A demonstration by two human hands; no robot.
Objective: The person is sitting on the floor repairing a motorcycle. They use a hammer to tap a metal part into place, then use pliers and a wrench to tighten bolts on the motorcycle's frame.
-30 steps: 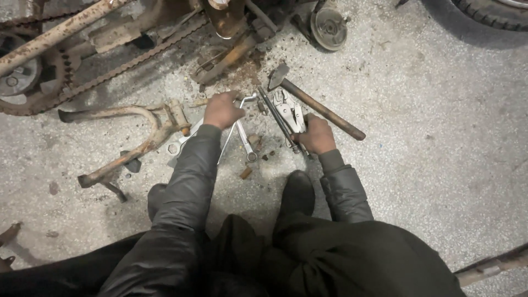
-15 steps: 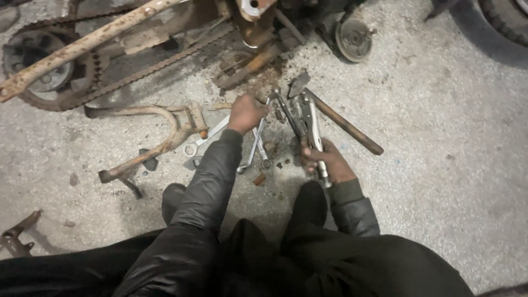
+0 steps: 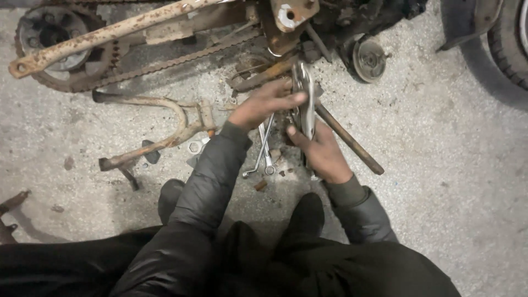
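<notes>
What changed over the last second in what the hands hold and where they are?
The right hand has lifted the shiny locking pliers off the floor and raised them toward the rusty frame. The left hand left the wrenches and now reaches across, its fingers touching the pliers. The wrenches, hammer and bent rusty stand stayed on the floor.

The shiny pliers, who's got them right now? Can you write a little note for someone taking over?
Right hand grips the shiny locking pliers, nose up toward the rusty frame. Left hand rests its fingertips on the pliers' upper part. Wrenches lie on the concrete floor between the hands, a rusty-handled hammer to the right, a loose nut by the bent stand. Whether the pliers' jaws have clamped anything cannot be told.
</notes>
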